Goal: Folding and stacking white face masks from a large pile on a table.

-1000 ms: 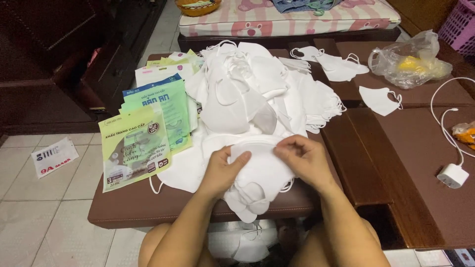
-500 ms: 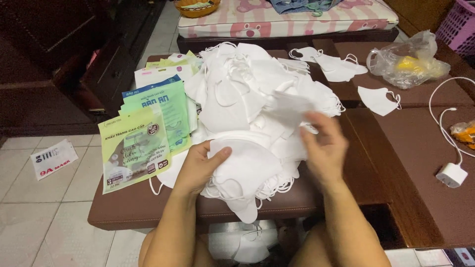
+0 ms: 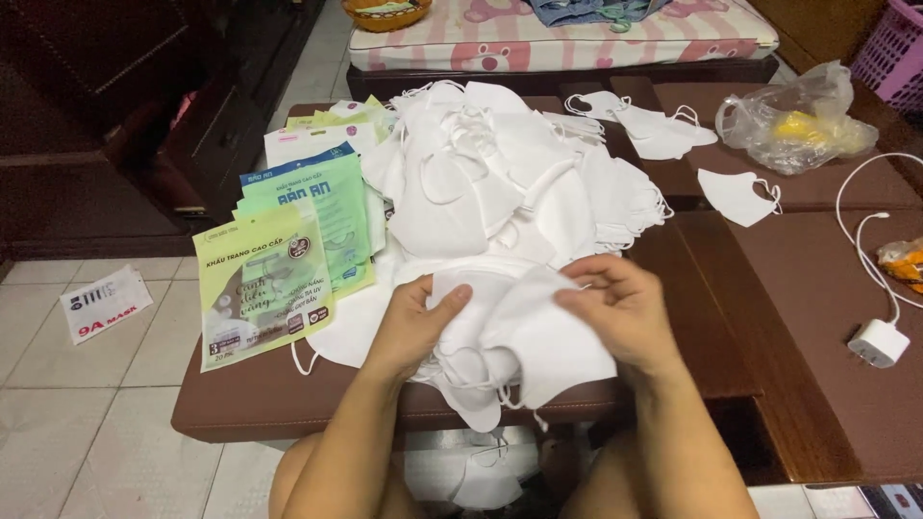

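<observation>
- Your left hand (image 3: 413,322) and right hand (image 3: 620,308) were both on the same white face mask (image 3: 524,322), held up just over the near edge of the brown tabletop (image 3: 808,288).
- The mask lay between the two hands, its long axis running left to right across your body. Neither hand was clearly nearer; each had one end.
- Left grip: thumb on top, fingers curled under the mask's left edge, pinching the fabric. Pressed together on it, not spread.
- Right grip: fingertips (image 3: 577,293) bent down and pinching the mask's upper right edge, thumb tucked behind the fabric. Exact thumb contact was hidden.
- Under the held mask sat a small stack of masks (image 3: 461,380), hanging a little over the tabletop's front edge, touching the mask from below.
- Directly beyond your hands, toward the bed (image 3: 577,29), was the big pile of loose masks (image 3: 500,163), just past your fingertips.
- Left of your left hand lay a fan of green packets (image 3: 269,279), flat on the tabletop, near your hand but not touching it.
- Right side, well apart from your right hand: one single mask (image 3: 735,197), a clear plastic bag (image 3: 793,120) with something yellow inside, and a white charger with cable (image 3: 877,341).
- A white packet (image 3: 104,303) lay on the tiled floor to the left, off the tabletop.
</observation>
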